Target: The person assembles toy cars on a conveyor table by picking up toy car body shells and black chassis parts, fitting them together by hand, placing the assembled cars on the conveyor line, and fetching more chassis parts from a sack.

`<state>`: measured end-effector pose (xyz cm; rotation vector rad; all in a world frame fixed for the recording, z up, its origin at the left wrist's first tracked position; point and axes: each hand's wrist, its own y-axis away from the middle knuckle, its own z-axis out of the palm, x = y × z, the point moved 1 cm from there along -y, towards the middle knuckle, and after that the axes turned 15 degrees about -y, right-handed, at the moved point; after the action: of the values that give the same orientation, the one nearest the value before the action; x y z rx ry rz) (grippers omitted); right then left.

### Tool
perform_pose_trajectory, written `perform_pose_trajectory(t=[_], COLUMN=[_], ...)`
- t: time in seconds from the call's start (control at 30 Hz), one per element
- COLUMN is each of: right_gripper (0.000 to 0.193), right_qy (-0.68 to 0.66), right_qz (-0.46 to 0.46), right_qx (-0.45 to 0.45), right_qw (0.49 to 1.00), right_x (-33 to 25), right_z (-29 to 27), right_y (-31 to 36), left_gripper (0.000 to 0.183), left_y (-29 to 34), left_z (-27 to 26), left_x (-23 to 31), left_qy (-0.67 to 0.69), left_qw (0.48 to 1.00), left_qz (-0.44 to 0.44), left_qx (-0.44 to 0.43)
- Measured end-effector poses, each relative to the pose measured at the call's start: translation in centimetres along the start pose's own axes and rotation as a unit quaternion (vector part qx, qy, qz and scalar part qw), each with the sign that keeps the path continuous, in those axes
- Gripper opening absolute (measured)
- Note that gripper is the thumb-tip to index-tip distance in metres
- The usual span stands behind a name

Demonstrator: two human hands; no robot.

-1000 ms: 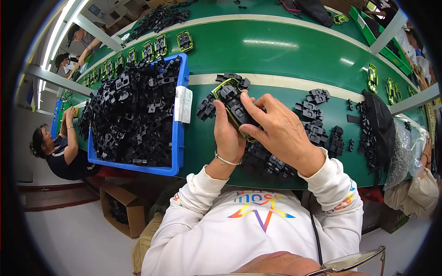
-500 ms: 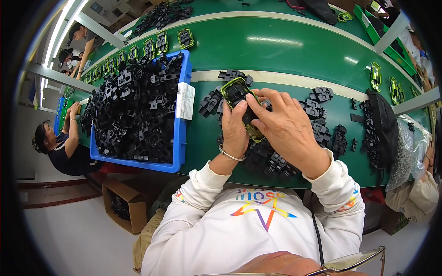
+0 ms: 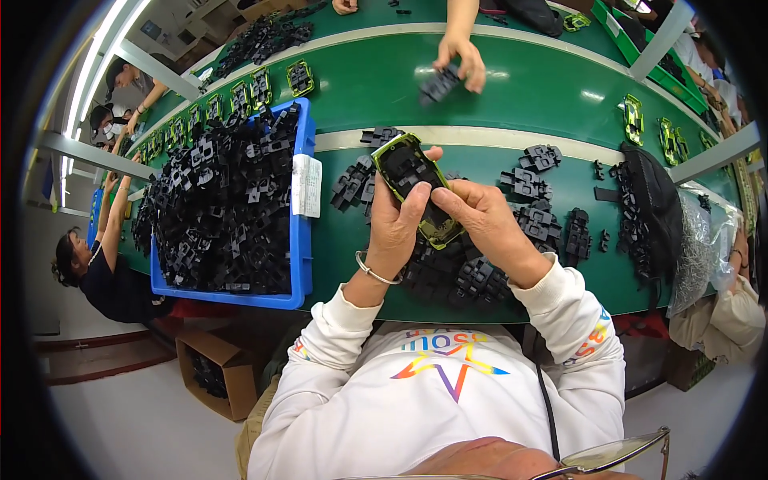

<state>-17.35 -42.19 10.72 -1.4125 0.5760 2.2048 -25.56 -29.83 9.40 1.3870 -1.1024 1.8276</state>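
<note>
Both hands hold a lime-green plastic frame point(image 3: 389, 149) with a black moulded insert point(image 3: 408, 165) in it, tilted above the near side of the table. My left hand point(image 3: 390, 232) grips its left side, thumb on the black insert and a fingertip showing past the far right edge. My right hand point(image 3: 490, 226) holds the lower right side, its thumb pressing near the insert; its other fingers are partly hidden behind the frame. Loose black plastic parts point(image 3: 480, 280) lie beneath and around my hands, with more black parts point(image 3: 532, 186) to the right.
A blue bin point(image 3: 301, 256) heaped with black parts stands on the left. Green frames point(image 3: 300, 78) line the belt behind it. Across the table, another person's hand point(image 3: 462, 60) holds a blurred black part point(image 3: 438, 85). A black bag point(image 3: 652, 216) lies at right.
My right hand has shifted from the top of the frame to its lower right side, uncovering the insert. Another person's hand with a black part has come in from the far side.
</note>
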Motion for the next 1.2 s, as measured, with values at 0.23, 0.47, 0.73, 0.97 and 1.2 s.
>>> perform_pose_trajectory(t=[0.23,0.47,0.73,0.97,1.2], right_gripper=[0.033,0.028,0.025,0.05,0.044], right_qy=[-0.051,-0.101,-0.09,0.056,0.129], right_qz=[0.043,0.027,-0.023,0.016,0.006], right_qx=[0.027,0.019,0.011,0.043,0.103], right_qw=[0.997,0.994,0.996,0.997,0.986], right_x=[0.9,0.8,0.6,-2.3,-6.8], right_z=[-1.3,-1.7,-2.0,-5.3,-15.5], right_y=[-1.1,-0.8,-4.9,-8.4,-2.6], left_gripper=[0.044,0.036,0.029,0.047,0.069], left_y=[-1.5,-1.8,-5.9,-18.5,-27.4], left_z=[-0.2,-0.6,-1.4,-8.1,-19.5], left_x=[-0.7,-1.0,-1.8,-9.7,-14.1], left_qy=[-0.016,-0.122,-0.122,-0.104,-0.422], left_qw=[0.998,0.987,0.99,0.971,0.841], left_qz=[-0.037,-0.085,-0.07,-0.17,-0.224], left_qx=[-0.056,-0.057,-0.013,0.133,0.251])
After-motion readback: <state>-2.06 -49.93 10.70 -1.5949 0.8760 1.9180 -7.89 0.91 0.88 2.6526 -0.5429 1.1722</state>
